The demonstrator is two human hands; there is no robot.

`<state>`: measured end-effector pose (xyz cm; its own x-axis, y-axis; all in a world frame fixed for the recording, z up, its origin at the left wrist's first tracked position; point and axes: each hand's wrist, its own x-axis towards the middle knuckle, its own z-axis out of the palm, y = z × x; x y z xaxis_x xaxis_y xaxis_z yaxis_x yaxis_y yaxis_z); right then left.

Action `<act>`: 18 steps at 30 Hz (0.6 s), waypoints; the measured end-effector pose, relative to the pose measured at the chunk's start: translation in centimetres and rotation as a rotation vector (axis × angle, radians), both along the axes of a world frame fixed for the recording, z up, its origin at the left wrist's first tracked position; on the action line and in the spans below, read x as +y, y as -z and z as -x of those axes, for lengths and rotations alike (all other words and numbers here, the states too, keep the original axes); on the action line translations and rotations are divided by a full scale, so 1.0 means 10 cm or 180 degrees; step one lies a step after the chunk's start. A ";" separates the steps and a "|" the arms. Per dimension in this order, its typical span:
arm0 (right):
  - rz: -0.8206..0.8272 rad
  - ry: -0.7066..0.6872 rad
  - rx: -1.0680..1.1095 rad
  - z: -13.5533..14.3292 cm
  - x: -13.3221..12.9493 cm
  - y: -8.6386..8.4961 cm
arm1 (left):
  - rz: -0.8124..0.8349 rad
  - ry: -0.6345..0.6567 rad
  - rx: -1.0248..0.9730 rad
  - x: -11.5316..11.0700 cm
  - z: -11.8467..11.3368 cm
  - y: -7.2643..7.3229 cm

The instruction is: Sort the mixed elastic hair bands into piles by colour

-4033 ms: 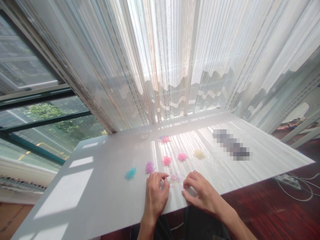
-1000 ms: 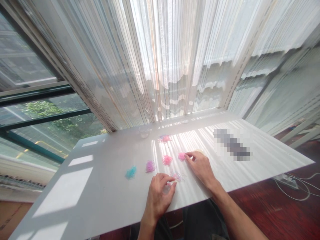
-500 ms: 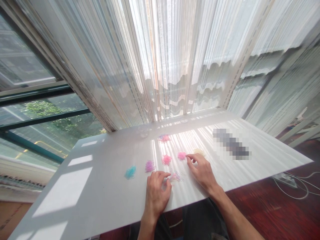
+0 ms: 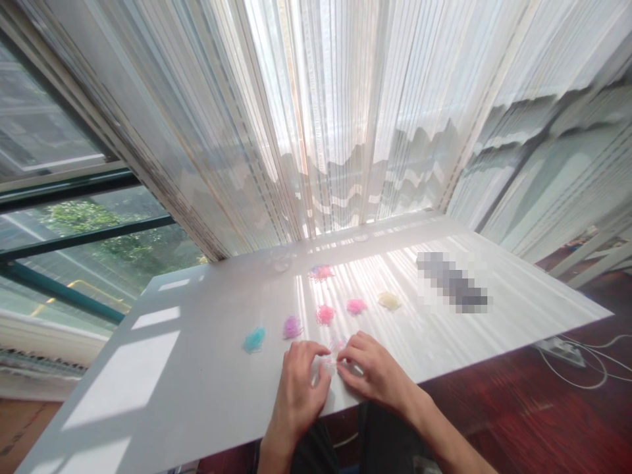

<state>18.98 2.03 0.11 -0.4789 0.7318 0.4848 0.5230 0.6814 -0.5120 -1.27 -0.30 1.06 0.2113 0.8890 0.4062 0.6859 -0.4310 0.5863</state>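
Near the table's front edge, a small mixed pile of thin pink and pale pieces [image 4: 338, 343] lies partly covered by my hands. My left hand [image 4: 305, 382] is at its left, thumb and index finger apart and curved toward it. At its right, my right hand [image 4: 368, 368] has its fingertips at the pile; whether they hold a piece is too small to tell. Behind the hands lie a teal pile [image 4: 254, 339], a purple pile [image 4: 292, 326], a red-pink pile [image 4: 325, 315], a pink pile [image 4: 356, 306] and a pale yellow pile [image 4: 390, 301].
Farther back on the white table [image 4: 197, 382] are another mixed pile [image 4: 321, 272] and a clear round container [image 4: 281, 262]. A clear lid-like disc [image 4: 361, 237] lies near the curtain [image 4: 336, 118]. A blurred dark object [image 4: 453, 282] is at the right.
My right hand has moved left and nearer, from beside the pink pile to the mixed pile, uncovering the yellow pile. My left hand stays beside the mixed pile. The view has shifted slightly.
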 end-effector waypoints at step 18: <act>0.0095 -0.0051 0.0361 0.00 0.00 0.05 | -0.0155 0.0076 0.0138 -0.11 0.08 0.06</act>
